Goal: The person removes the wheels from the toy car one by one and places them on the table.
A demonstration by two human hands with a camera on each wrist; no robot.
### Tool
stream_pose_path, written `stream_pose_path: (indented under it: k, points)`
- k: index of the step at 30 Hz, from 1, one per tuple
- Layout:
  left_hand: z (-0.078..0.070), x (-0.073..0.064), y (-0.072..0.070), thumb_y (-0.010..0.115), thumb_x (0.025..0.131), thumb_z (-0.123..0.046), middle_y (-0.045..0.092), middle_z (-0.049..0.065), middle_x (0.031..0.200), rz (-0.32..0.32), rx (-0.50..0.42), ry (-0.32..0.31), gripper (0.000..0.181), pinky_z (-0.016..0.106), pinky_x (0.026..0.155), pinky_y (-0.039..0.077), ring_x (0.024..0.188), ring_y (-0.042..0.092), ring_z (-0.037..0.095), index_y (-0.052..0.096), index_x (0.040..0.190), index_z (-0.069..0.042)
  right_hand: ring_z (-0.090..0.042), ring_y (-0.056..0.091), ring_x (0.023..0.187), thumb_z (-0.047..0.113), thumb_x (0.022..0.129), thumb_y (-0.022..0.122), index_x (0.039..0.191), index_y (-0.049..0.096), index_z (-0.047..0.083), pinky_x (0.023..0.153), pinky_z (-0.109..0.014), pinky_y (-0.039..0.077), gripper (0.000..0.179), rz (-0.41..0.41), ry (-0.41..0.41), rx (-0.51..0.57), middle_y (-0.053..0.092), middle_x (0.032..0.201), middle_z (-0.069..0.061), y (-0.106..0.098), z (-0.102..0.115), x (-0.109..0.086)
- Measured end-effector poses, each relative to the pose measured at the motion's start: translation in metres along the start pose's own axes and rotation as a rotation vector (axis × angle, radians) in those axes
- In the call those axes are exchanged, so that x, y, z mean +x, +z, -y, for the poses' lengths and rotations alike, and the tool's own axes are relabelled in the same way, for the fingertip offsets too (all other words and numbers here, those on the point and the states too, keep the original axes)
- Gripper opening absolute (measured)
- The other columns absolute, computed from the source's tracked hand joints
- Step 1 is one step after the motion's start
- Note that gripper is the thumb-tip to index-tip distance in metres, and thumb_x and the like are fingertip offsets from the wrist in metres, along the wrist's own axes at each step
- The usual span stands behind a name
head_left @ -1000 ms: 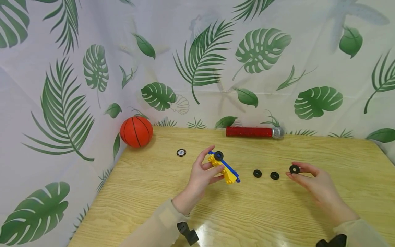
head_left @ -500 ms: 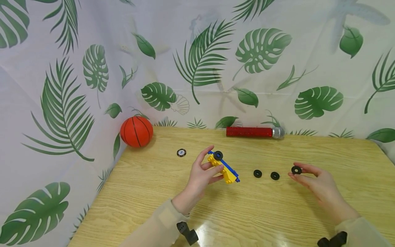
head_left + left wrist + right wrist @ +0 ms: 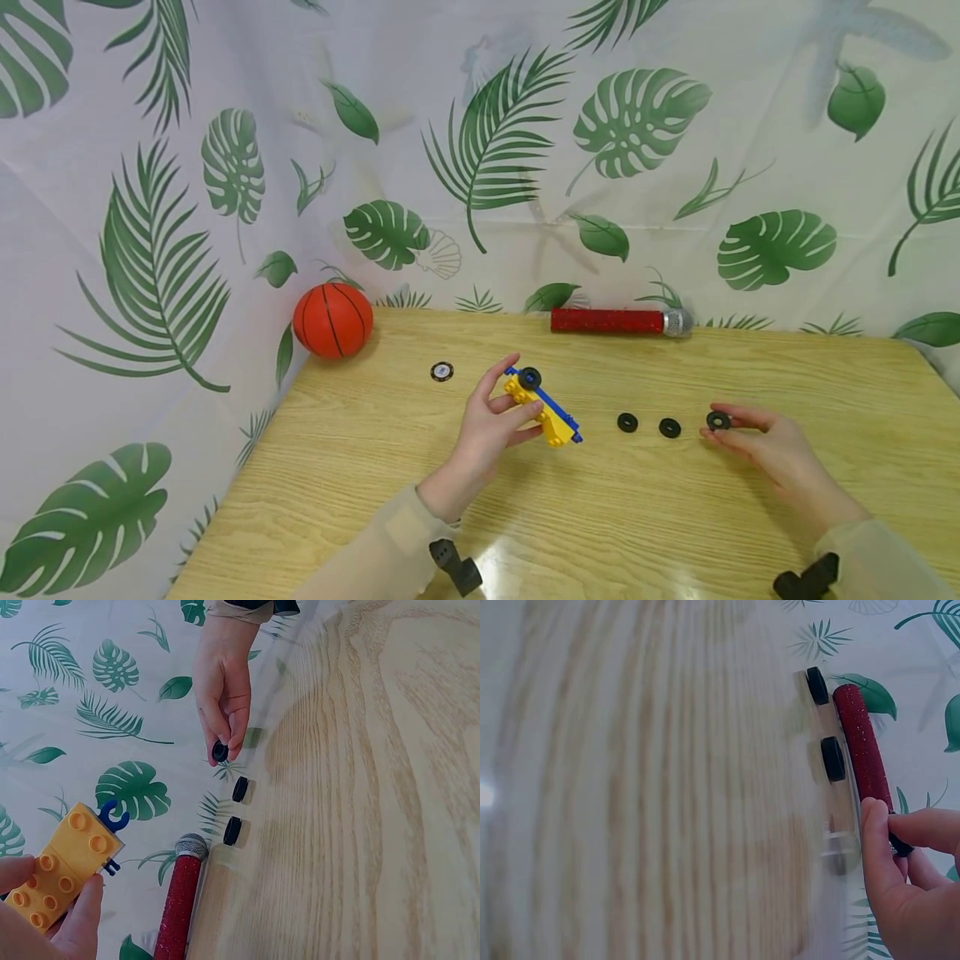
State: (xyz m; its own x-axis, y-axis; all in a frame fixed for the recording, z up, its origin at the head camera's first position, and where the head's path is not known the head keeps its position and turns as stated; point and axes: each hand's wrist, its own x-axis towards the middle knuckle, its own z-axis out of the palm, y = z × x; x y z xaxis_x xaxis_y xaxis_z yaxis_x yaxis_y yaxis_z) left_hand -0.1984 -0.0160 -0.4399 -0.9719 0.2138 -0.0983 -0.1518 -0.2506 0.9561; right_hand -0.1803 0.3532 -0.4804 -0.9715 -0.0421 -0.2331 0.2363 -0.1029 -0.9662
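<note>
Right hand pinches black ring-shaped tyre; left of that pinch, left hand grips yellow-and-blue studded plastic toy car, long axis slanting, one end rightward. Two loose black tyres lie between (one nearer pinch).

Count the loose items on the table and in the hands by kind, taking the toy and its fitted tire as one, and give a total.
Loose black tires: 3 (two on the table, one in the right hand)
Yellow-and-blue toy: 1 (in the left hand)
Red ball: 1
Microphone: 1
Round chip: 1
Total: 7
</note>
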Motion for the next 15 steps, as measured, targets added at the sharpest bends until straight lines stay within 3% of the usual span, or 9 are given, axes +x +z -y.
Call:
stream_pose_path:
  k: [10,15]
  points:
    - [0.002,0.002,-0.001,0.067,0.090,0.002,0.071,0.017,0.109,-0.011,-0.008,-0.010,0.065,0.048,0.084,0.059,0.094,0.072,0.022,0.049,0.143,-0.032,-0.013,0.073,0.087,-0.013,0.086,0.066,0.103,0.073,0.019,0.085,-0.028,0.059,0.038,0.012,0.058,-0.036,0.034,0.128,-0.027,-0.008,-0.005,0.007]
    - [0.001,0.002,-0.001,0.067,0.090,0.002,0.071,0.018,0.110,-0.016,-0.003,-0.013,0.065,0.048,0.083,0.059,0.094,0.072,0.022,0.049,0.143,-0.031,-0.015,0.073,0.087,-0.014,0.086,0.065,0.117,0.068,0.007,0.085,-0.029,0.059,0.038,0.038,0.078,-0.043,0.030,0.134,-0.033,-0.010,-0.008,0.011]
